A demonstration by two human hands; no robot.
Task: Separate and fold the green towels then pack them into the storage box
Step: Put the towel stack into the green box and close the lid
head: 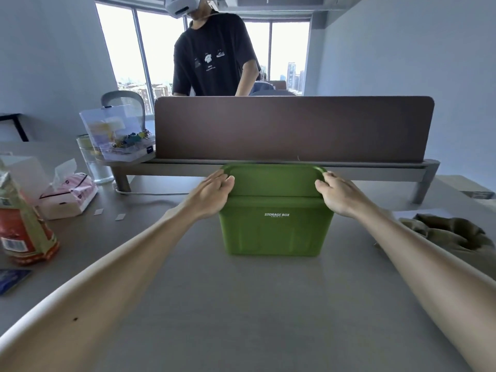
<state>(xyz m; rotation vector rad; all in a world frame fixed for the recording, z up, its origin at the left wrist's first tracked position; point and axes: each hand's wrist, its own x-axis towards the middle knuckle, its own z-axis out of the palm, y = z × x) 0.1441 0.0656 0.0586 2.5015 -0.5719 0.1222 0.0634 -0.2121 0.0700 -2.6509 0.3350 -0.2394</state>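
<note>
A green storage box [275, 232] with white lettering stands mid-table, its green lid [273, 181] on top. My left hand [212, 190] grips the lid's left edge and my right hand [336, 191] grips its right edge. A crumpled heap of olive-green towels [451, 234] lies on the table to the right of the box, apart from both hands. The inside of the box is hidden by the lid.
A brown desk divider [294, 128] stands right behind the box. At left are a pink tissue pack [69, 196], a red and green bag [21, 232], a glass jar [94, 162] and a clear box of clips [118, 135]. A person [214, 55] stands beyond the divider.
</note>
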